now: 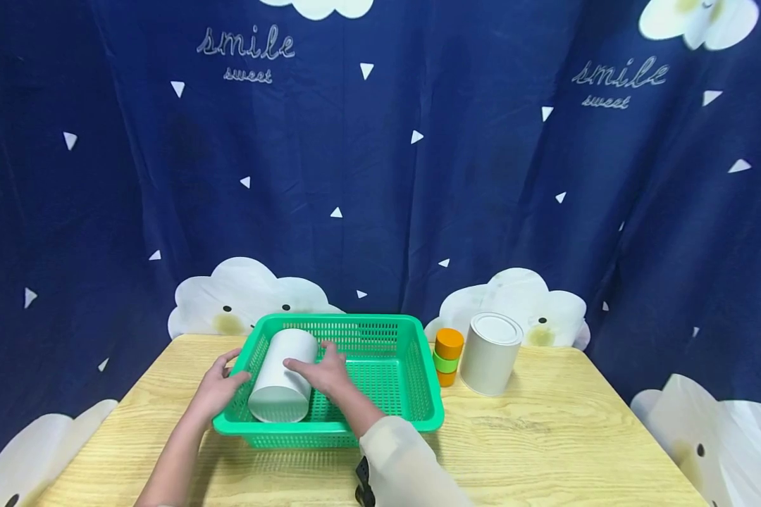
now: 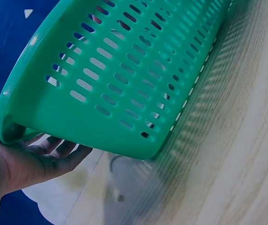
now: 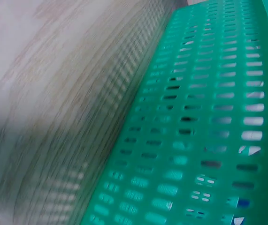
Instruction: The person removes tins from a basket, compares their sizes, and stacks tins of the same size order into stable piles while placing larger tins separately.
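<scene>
A white can (image 1: 282, 384) lies on its side in the left part of a green perforated basket (image 1: 380, 426), one round end facing me. My right hand (image 1: 330, 373) holds the can from its right side, thumb across its upper surface and fingers by the far right edge. At the basket's left rim is my left hand (image 1: 215, 387), its thumb over the rim and its fingers along the outside. The left wrist view shows the left hand (image 2: 35, 161) around the rim's corner, fingers reaching beneath it. In the right wrist view the basket wall (image 3: 199, 112) hides the right hand.
Just right of the basket stands a small stack of orange and green round pieces (image 1: 447, 360). Beside it is an upright white can with a lid (image 1: 491, 355). A dark blue curtain (image 1: 380, 155) hangs behind the light wooden table (image 1: 564, 436).
</scene>
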`<state>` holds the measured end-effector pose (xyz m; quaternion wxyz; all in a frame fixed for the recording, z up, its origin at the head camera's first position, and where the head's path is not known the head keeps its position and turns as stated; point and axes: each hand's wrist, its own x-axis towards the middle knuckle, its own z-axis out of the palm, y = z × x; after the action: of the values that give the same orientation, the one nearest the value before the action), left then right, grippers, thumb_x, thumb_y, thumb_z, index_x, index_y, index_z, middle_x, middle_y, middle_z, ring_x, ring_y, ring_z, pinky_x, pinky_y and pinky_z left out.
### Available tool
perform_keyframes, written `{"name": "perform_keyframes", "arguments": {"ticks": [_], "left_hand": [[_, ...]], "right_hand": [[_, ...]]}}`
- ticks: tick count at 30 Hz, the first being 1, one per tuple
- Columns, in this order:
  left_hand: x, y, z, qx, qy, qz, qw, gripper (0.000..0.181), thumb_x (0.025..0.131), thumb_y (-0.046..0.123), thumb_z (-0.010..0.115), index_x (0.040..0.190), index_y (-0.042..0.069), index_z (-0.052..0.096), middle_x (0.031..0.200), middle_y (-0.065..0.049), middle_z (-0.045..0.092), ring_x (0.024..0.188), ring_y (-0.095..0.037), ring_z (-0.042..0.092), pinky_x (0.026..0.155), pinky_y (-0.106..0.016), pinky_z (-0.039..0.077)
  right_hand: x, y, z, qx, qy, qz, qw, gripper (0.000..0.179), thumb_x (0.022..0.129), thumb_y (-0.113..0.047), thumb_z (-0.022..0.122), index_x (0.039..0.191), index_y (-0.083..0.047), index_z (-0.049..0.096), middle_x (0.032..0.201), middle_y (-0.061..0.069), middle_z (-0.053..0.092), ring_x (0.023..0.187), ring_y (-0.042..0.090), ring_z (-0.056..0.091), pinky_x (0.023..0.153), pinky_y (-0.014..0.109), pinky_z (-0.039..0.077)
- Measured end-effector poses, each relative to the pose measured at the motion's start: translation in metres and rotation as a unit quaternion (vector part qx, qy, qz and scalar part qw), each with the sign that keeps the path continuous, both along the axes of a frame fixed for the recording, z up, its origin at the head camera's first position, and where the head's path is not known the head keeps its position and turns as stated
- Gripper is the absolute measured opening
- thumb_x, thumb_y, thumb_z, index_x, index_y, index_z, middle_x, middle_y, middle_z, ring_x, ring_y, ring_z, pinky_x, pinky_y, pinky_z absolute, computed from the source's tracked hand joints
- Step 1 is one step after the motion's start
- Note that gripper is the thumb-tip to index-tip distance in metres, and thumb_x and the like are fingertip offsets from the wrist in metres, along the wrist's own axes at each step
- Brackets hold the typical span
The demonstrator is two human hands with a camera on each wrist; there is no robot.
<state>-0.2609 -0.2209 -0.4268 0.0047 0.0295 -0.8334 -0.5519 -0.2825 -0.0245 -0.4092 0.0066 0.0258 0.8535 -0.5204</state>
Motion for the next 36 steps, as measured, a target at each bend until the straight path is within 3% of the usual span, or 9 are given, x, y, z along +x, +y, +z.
{"name": "perform_keyframes", "arguments": {"ticks": [4,16,25,30,36], "left_hand": [[0.001,0.0,0.001,-0.002,0.001,0.001,1.0,0.062,0.094,0.014,0.046,0.146,-0.002,0.017,0.129,-0.036,0.042,0.104,-0.04,0.058,0.075,-0.043,0.055],[-0.001,0.0,0.001,0.0,0.009,-0.002,1.0,0.061,0.093,0.012,0.047,0.145,-0.003,0.019,0.128,-0.037,0.043,0.101,-0.037,0.06,0.076,-0.043,0.055],[0.001,0.0,0.001,0.0,0.005,0.0,1.0,0.061,0.093,0.012,0.046,0.145,-0.002,0.019,0.129,-0.037,0.043,0.101,-0.037,0.06,0.075,-0.043,0.055],[0.0,0.0,0.002,-0.004,0.004,-0.002,1.0,0.061,0.093,0.012,0.046,0.145,-0.003,0.019,0.127,-0.036,0.044,0.099,-0.035,0.06,0.074,-0.041,0.055],[-0.001,0.0,0.001,-0.01,0.003,-0.002,0.9999,0.062,0.092,0.013,0.046,0.145,-0.002,0.019,0.128,-0.036,0.044,0.101,-0.037,0.059,0.074,-0.042,0.055]], "right_hand": [[0.003,-0.01,0.001,-0.004,-0.012,0.002,0.9999,0.088,0.07,-0.049,0.075,0.138,-0.01,0.036,0.133,0.027,0.038,0.109,0.039,0.052,0.086,0.05,0.048],[0.007,-0.03,0.0,-0.013,-0.024,-0.027,0.9993,0.097,0.066,-0.042,0.08,0.14,-0.007,0.028,0.12,0.026,0.042,0.099,0.038,0.052,0.084,0.051,0.048],[0.003,-0.035,-0.006,-0.046,-0.057,-0.051,0.996,0.1,0.065,-0.04,0.081,0.14,-0.008,0.023,0.126,0.032,0.036,0.107,0.044,0.047,0.09,0.056,0.042],[0.0,-0.039,-0.009,-0.072,-0.08,-0.046,0.9932,0.105,0.065,-0.039,0.081,0.143,-0.008,0.018,0.131,0.034,0.032,0.115,0.046,0.041,0.096,0.058,0.038],[-0.002,-0.037,-0.011,-0.126,-0.11,-0.006,0.9859,0.111,0.069,-0.034,0.079,0.147,-0.007,0.005,0.131,0.03,0.035,0.115,0.043,0.043,0.099,0.054,0.037]]}}
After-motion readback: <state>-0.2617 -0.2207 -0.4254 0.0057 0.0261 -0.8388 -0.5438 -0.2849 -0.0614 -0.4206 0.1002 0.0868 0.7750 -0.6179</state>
